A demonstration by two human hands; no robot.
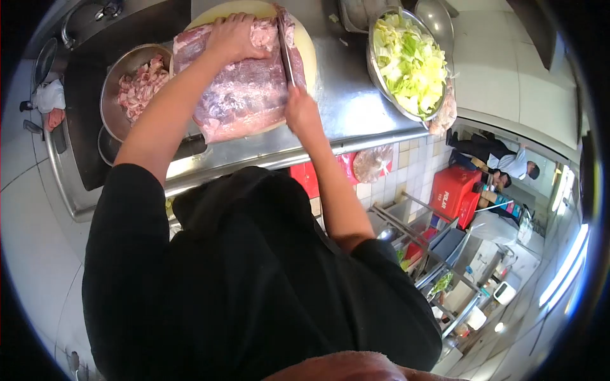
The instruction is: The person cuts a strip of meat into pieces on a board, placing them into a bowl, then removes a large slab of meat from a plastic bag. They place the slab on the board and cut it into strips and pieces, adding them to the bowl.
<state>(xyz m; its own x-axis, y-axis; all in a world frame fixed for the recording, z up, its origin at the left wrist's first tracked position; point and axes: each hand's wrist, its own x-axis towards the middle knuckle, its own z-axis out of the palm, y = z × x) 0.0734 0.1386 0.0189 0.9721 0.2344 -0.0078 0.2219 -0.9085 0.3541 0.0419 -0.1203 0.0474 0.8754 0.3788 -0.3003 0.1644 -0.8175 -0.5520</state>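
Observation:
A large slab of raw meat point(238, 89) lies on a round, pale cutting board point(309, 54). My left hand point(236, 39) rests on the upper part of the slab, fingers laid out over it. Near the slab's right end, my right hand point(303, 114) is closed round the handle of a knife point(287, 57). The blade points away from me and sits between the slab and a narrow strip of meat point(296, 57) along its right side. The knife's handle is mostly hidden in my fist.
A metal bowl of cut meat pieces point(109, 95) stands left of the board. To the right is a metal bowl point(375, 73) of chopped lettuce point(413, 63). The steel counter point(346, 95) has a raised front edge. Farther right are a red cooler point(452, 193), metal racks and people.

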